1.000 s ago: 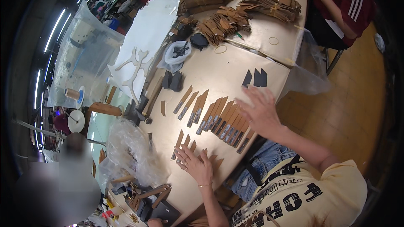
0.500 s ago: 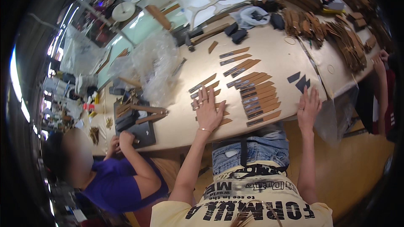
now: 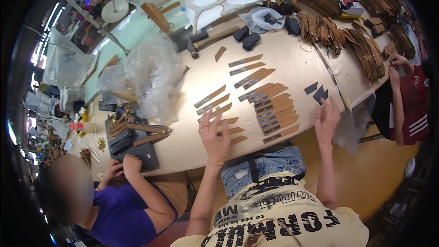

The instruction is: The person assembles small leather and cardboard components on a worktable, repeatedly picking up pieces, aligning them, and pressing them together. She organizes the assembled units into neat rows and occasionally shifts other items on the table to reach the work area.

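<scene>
My left hand (image 3: 214,138) is over the lower part of a column of brown leather strips (image 3: 212,97) with dark patches at their left ends. Its fingers are apart, nothing shows in them, and it partly covers some strips. A longer, overlapping column of similar strips (image 3: 280,112) lies between my two hands. On the right, my right hand (image 3: 326,122) has its fingers spread, with the fingertips at the lower edge of a few small dark slanted pieces (image 3: 321,94). Whether a fingertip touches the lowest piece I cannot make out.
To the left, a person in purple (image 3: 132,201) handles something by a dark board (image 3: 148,155) bearing brown strips. Crumpled clear plastic (image 3: 157,82) and a hammer (image 3: 192,48) lie farther back. Bundled brown strips (image 3: 366,55) are at the far right, near another person in dark red (image 3: 414,105).
My left hand has lifted off the strips it lay flat on and drawn back toward me, uncovering several. My right hand stays by the dark pieces, fingers slightly more curled. The whole view has shifted.
</scene>
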Motion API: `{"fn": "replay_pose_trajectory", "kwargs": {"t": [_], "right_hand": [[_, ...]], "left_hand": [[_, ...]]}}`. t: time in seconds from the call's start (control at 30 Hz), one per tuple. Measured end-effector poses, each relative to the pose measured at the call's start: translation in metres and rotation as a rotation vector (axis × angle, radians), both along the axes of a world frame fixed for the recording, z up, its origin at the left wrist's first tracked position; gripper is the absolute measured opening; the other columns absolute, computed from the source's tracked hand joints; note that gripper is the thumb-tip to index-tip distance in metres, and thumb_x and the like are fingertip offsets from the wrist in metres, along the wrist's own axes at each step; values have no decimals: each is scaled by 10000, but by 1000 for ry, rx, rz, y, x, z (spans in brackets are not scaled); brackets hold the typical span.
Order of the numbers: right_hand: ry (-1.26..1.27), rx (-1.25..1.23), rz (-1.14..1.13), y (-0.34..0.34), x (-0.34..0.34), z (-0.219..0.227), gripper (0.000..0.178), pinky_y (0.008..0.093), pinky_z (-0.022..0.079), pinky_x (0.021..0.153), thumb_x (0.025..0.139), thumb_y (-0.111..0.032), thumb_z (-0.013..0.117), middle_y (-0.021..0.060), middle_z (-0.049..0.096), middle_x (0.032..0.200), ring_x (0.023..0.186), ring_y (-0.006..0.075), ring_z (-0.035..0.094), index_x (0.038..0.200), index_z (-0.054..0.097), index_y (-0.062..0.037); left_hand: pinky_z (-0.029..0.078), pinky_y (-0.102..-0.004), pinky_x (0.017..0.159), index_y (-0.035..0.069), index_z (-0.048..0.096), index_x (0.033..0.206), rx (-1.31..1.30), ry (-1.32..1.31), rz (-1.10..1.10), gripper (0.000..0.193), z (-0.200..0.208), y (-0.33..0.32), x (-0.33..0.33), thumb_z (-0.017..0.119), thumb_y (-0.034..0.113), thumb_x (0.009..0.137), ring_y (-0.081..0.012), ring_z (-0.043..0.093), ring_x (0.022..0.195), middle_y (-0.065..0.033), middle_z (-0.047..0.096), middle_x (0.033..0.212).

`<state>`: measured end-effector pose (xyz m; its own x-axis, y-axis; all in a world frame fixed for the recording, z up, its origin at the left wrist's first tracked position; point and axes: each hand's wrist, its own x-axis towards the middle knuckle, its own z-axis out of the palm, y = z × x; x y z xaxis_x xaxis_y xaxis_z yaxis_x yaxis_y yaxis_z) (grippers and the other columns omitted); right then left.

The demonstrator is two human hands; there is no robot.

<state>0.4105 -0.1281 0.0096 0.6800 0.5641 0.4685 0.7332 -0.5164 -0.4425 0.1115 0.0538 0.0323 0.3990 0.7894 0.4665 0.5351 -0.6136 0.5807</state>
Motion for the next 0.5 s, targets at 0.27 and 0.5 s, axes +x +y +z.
{"fn": "replay_pose_trajectory", "kwargs": {"t": [0.27,0.5], "right_hand": [[216,20,475,84,-45,42,111,384,485,790,846,-84,694,93,632,971,896,294,614,951,682,-50],[442,-177,538,63,-50,61,105,353,502,722,848,-41,702,105,615,922,822,293,618,941,661,-12]], "left_hand": [[329,-444,1032,84,720,1046,-128,92,-56,186,-10,-4,66,704,151,873,-287,549,1142,-99,619,1186],[353,-444,1009,103,709,1067,-157,179,-143,246,1,-36,45,727,113,822,-287,557,1093,-90,615,1167]]}}
